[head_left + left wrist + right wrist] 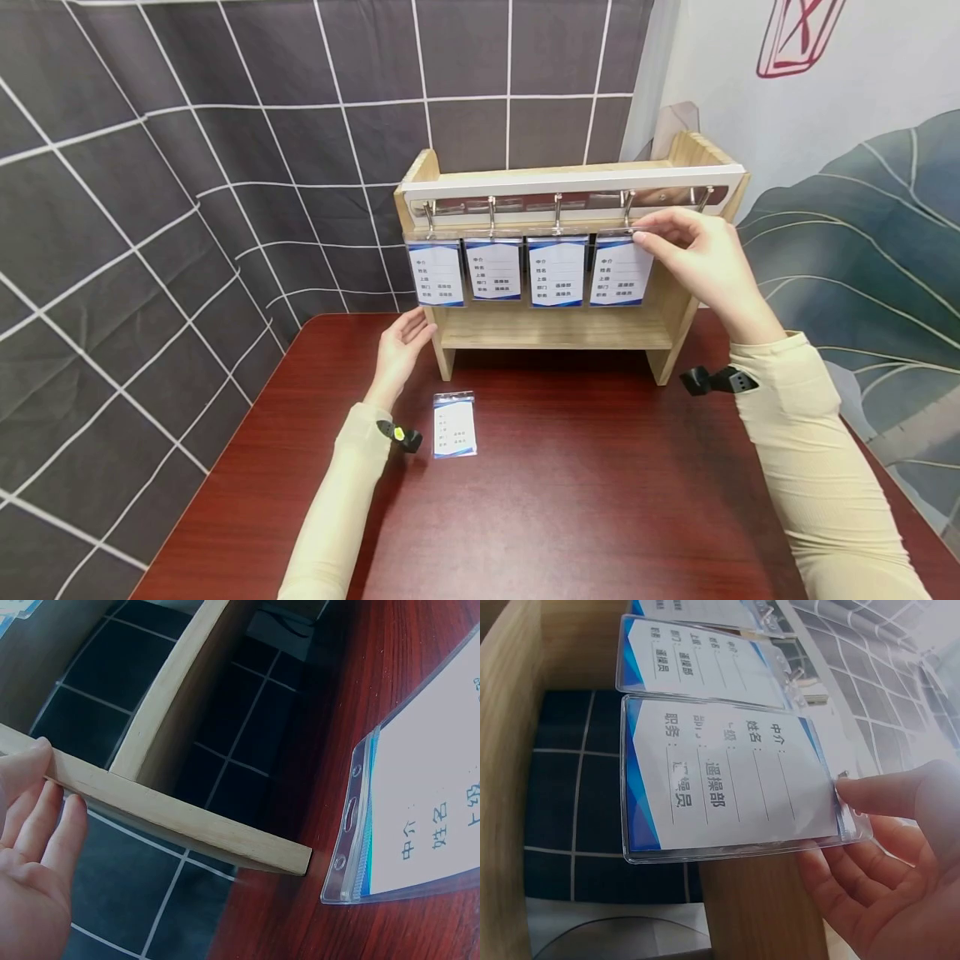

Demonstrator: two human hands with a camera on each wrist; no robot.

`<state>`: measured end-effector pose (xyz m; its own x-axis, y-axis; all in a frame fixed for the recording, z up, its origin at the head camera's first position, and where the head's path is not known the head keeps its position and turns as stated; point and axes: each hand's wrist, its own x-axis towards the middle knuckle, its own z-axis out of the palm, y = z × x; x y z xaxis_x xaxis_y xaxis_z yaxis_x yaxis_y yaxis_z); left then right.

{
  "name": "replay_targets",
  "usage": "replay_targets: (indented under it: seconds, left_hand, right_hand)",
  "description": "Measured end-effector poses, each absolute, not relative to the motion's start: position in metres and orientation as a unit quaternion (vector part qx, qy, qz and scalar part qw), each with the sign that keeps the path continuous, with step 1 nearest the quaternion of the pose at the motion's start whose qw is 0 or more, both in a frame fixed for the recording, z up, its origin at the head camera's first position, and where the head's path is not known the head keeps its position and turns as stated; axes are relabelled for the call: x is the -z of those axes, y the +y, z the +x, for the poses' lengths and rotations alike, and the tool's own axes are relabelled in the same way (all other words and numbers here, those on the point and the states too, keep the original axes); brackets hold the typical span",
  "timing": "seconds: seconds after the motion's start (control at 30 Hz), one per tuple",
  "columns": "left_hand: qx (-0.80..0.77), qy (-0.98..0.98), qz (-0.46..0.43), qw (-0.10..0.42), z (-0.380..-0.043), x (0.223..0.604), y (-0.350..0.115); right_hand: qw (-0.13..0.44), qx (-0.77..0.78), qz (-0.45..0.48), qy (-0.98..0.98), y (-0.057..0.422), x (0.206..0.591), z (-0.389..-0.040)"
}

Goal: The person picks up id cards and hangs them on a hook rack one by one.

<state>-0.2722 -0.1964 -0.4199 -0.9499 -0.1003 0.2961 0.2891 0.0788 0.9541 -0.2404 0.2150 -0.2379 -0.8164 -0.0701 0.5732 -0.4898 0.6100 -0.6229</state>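
My right hand (701, 258) pinches the top right corner of the fourth badge holder (727, 780), a clear sleeve with a blue-and-white card. This holder hangs at a hook (627, 204) on the metal strip. To its left hang three similar badge holders (557, 271) in a row. My left hand (399, 350) holds the left side panel (180, 814) of the wooden shelf (555, 335), thumb at the front edge and fingers along the outer side. Below that hand, another badge holder (454, 425) lies flat on the table.
The shelf stands at the back of the dark red table (570, 492). At the far right of the strip, a fifth hook (703, 198) sits just above my right hand. Grey tiled cloth (315, 167) hangs behind and to the left.
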Motion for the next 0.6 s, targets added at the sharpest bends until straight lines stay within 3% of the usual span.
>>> replay_targets:
  seconds: [0.6]
  left_hand:
    - [0.68,-0.717,-0.064,0.14,-0.2725,0.4206,-0.1963]
  right_hand:
    - [0.265,-0.38,0.148,-0.874,0.2108,0.2352,-0.2399]
